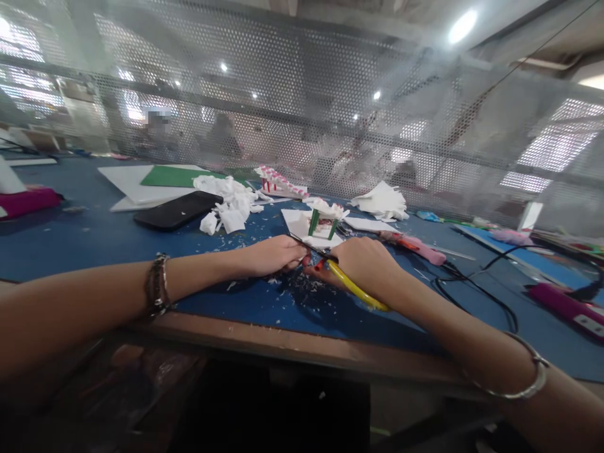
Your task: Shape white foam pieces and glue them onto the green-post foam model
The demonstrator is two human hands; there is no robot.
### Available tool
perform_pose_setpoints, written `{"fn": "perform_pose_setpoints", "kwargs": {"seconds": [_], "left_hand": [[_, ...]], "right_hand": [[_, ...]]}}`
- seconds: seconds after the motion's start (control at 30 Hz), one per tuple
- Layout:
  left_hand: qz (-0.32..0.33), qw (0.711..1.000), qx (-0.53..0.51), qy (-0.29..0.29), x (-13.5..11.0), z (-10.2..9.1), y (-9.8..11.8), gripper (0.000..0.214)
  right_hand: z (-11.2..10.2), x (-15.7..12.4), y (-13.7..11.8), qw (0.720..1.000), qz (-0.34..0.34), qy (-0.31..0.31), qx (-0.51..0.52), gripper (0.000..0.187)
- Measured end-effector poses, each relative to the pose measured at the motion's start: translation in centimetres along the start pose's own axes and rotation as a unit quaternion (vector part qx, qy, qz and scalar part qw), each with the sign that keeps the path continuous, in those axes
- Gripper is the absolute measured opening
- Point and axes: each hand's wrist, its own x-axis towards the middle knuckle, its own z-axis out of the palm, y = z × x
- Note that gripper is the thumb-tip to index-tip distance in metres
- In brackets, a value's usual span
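Note:
My right hand (365,267) is closed around a pair of scissors (356,289) with a curved yellow handle; their dark blades point left toward my left hand. My left hand (278,255) is pinched shut just below the blade tips, and what its fingers hold is too small and hidden to make out. Something small and red shows between the hands. Right behind them, a little model (323,223) with green posts and a ragged white top stands on a white board (295,220). White scraps litter the blue table (255,299) under my hands.
Crumpled white pieces (231,198) lie beside a black phone (179,209) at left, near white and green sheets (172,176). Farther back is a pink-and-white model (283,182). At right lie a pink glue gun (425,250), its black cable and a purple power strip (569,311).

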Motion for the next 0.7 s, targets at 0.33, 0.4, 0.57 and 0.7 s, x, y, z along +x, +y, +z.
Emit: {"fn": "perform_pose_setpoints", "kwargs": {"seconds": [0.33, 0.4, 0.57, 0.7], "left_hand": [[0.060, 0.998, 0.018, 0.017, -0.2, -0.1, 0.0, 0.033], [0.071, 0.996, 0.049, 0.019, -0.2, -0.4, 0.0, 0.033], [0.095, 0.960, 0.254, 0.077, -0.3, -1.8, -0.7, 0.035], [0.103, 0.889, 0.425, 0.138, 0.1, -2.9, -1.9, 0.038]], "right_hand": [[0.3, 0.1, 0.3, 0.998, 0.026, -0.002, 0.065, 0.042], [0.2, 0.0, 1.0, 0.996, 0.032, 0.000, 0.088, 0.045], [-0.2, -0.5, 4.4, 0.985, 0.092, 0.053, 0.136, 0.051], [-0.2, -0.5, 6.8, 0.978, 0.138, 0.094, 0.127, 0.049]]}}
